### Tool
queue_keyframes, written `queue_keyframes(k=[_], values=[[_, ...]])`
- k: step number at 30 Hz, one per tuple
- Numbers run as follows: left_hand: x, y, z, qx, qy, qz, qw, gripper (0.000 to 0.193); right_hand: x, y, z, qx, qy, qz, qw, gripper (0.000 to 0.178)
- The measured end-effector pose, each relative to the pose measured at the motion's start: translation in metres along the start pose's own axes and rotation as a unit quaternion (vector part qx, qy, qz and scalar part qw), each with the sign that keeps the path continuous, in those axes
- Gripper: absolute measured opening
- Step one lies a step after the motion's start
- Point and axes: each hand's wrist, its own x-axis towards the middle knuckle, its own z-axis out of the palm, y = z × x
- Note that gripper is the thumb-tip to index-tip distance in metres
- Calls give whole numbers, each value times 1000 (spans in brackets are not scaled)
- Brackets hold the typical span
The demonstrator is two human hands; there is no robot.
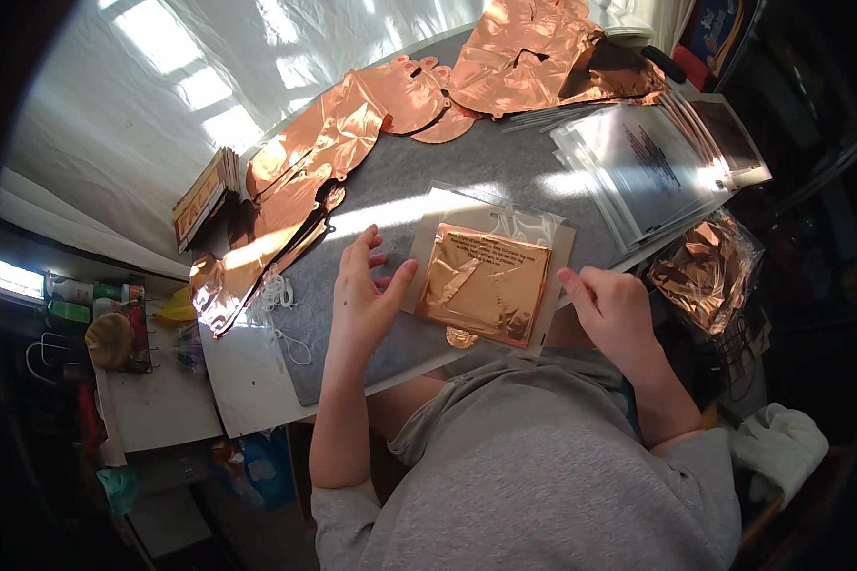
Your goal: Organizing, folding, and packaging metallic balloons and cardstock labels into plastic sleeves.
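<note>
In front of me lies a clear plastic bag (521, 221) holding a beige card (564, 249) and a folded copper-coloured foil balloon (476, 290). Dark print shows through at its upper part, and a small rounded foil piece (462, 338) sticks out at the near edge. My right hand (611, 314) has its fingers curled and its thumb pressed at the bag's right edge. At the left edge, my left hand (367, 290) hovers with fingers apart and nothing in it; its thumb is close to the bag, though whether it touches I cannot tell.
Flat copper foil letter balloons (324, 138) and another large one (514, 62) line the table's far side. Stacked clear bags (628, 171) lie at right, above crumpled foil in plastic (703, 271). White string (276, 293) and a stack of cards (208, 202) sit left on the grey mat (400, 181).
</note>
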Motion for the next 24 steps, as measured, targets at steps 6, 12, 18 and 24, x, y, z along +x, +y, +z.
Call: queue_keyframes(k=[6,12,18,24], values=[[7,14,9,-36,-108,-52,992,73,-25,2,18,245,-35,129,960,37],[-20,0,-11,-347,-141,-66,925,41,1,-15,4,415,-45,75,906,16],[-53,6,-28,-324,20,128,937,11,50,-40,12,469,22,-165,867,31],[-58,-23,-23,-367,43,88,925,26,60,-28,58,513,-32,-173,840,29]])
